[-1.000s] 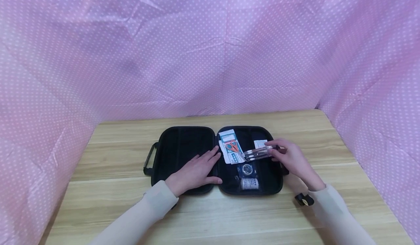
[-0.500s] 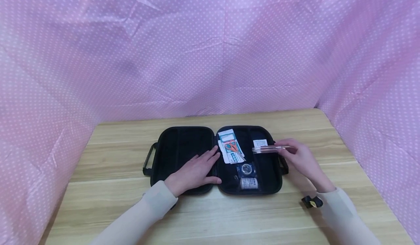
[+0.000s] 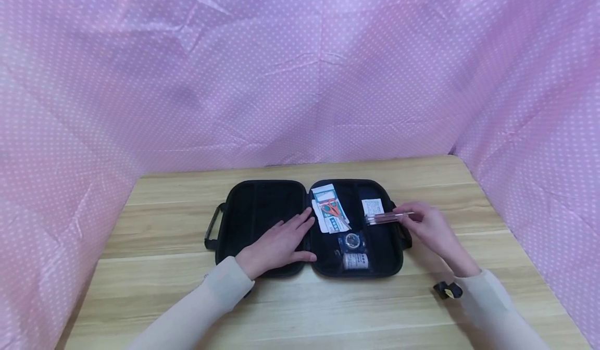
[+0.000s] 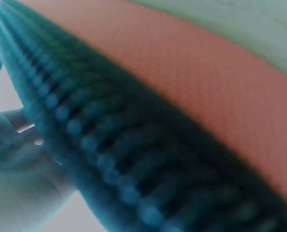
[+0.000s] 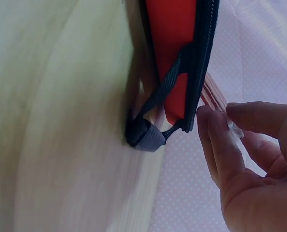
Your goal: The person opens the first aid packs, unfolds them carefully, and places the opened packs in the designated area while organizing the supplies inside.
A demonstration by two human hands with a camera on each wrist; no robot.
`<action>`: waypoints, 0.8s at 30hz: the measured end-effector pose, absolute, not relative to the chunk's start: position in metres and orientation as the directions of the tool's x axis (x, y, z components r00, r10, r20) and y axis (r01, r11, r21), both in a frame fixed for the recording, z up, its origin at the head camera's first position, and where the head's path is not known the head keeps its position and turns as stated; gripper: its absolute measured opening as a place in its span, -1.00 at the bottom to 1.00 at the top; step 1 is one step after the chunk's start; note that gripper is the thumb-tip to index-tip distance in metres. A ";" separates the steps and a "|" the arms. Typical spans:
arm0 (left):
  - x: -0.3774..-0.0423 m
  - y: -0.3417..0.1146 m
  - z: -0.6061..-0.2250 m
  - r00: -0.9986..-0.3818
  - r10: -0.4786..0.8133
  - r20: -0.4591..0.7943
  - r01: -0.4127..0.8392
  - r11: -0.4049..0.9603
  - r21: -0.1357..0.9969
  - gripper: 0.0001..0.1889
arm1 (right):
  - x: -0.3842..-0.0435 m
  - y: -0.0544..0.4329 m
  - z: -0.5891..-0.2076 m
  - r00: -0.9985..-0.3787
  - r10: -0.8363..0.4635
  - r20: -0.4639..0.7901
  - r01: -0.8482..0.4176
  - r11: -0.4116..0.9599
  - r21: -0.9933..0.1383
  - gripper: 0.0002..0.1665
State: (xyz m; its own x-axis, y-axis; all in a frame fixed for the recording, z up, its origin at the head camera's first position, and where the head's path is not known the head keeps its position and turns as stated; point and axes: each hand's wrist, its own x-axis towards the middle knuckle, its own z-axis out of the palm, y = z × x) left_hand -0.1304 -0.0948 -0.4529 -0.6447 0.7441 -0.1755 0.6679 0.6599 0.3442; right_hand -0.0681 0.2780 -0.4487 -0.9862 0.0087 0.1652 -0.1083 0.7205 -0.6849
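My right hand (image 3: 428, 230) pinches one end of a slim bundle of cotton swabs (image 3: 380, 218) with brown shafts, over the right half of an opened black-lined case (image 3: 238, 209). In the right wrist view, thumb and fingertips hold the swabs (image 5: 213, 94) beside the case's red outer shell (image 5: 171, 43). My left hand (image 3: 277, 245) lies with fingers extended across the case's left half, fingertips at the hinge. Close up in the left wrist view are the case's zip (image 4: 114, 125) and part of that hand (image 4: 24, 159).
Orange-handled scissors (image 3: 330, 208) lie on white-and-teal packets (image 3: 321, 224) in the case. Below are a wrapped roll (image 3: 352, 241) and a white bandage roll (image 3: 356, 261). A small white packet (image 3: 373, 205) sits behind the swabs. A handle (image 3: 214, 225) juts out left.
My right hand has drawn the swabs rightward, away from the scissors, then slightly lower beside the small white packet. My left hand has stayed in place.
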 end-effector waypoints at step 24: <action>-0.131 -0.096 -0.453 -0.643 0.745 -0.178 0.668 0.659 0.345 -0.04 | -0.075 0.260 -0.452 -0.995 0.004 0.097 -0.071 0.655 -0.753 -0.86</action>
